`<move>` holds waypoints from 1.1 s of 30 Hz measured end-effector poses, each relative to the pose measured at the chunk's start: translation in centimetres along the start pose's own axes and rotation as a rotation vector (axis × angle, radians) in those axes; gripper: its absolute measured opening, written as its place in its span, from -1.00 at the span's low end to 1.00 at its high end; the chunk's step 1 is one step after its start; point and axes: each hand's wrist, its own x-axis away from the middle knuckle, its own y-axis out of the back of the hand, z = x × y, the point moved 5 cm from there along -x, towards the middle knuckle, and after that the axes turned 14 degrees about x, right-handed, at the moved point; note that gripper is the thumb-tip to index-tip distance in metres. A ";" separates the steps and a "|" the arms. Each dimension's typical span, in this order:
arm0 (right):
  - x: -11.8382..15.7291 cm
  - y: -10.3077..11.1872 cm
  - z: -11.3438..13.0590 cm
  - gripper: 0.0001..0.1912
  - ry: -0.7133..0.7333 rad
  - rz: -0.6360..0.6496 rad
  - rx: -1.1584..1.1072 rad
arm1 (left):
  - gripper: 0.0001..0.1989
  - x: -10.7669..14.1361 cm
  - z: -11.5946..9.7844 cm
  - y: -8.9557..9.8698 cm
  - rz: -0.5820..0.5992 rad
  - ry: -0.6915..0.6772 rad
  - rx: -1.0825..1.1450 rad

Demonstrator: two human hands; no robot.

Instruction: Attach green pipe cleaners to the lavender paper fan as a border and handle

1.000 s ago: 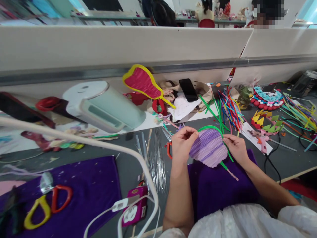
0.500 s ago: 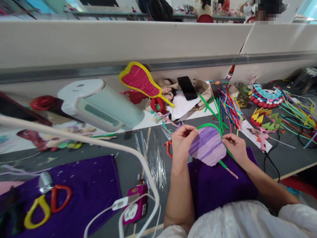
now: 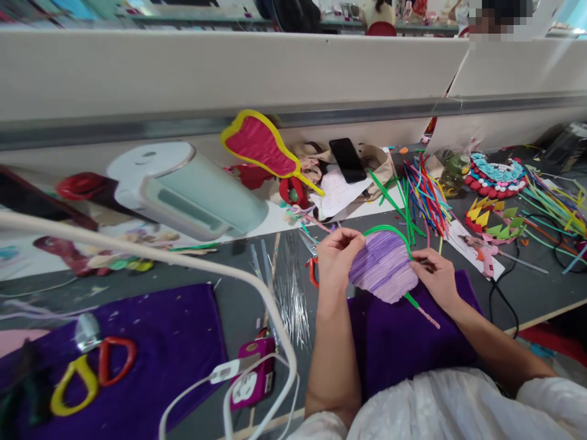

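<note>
Between my hands is a purple striped piece, with a green strip along its top and right edge and a thin pink-tipped stem at lower right. My left hand pinches its upper left edge, thumb and fingers closed on it. On the right edge, my right hand has its fingers closed at the green strip. A dark purple cloth lies beneath. Behind the hands are green strips and a bundle of colourful strips.
Scissors rest on a purple cloth at left. A white cable arches near a pink power bank. Silver wires, a phone, a yellow-edged red fan shape and a pink glue gun lie around.
The view has shifted slightly. My right hand's fingers have moved a little along the right edge of the purple piece; my left hand keeps its pinch.
</note>
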 end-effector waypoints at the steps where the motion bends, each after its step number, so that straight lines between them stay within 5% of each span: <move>1: 0.0 0.0 -0.1 -0.84 -0.010 -0.003 -0.006 | -0.91 -0.1 0.1 0.0 -0.003 0.003 0.010; 9: -0.3 0.1 -0.3 -0.84 0.032 0.034 -0.047 | -0.92 -0.4 0.1 0.2 -0.026 0.010 0.065; 26: -0.7 -0.1 -0.1 -0.87 -0.139 0.195 -0.256 | -0.89 -1.0 1.4 0.6 0.081 0.094 0.120; 33: -0.3 0.3 0.1 -0.85 -0.095 0.196 -0.140 | -0.90 -1.6 2.1 1.1 0.109 0.070 0.160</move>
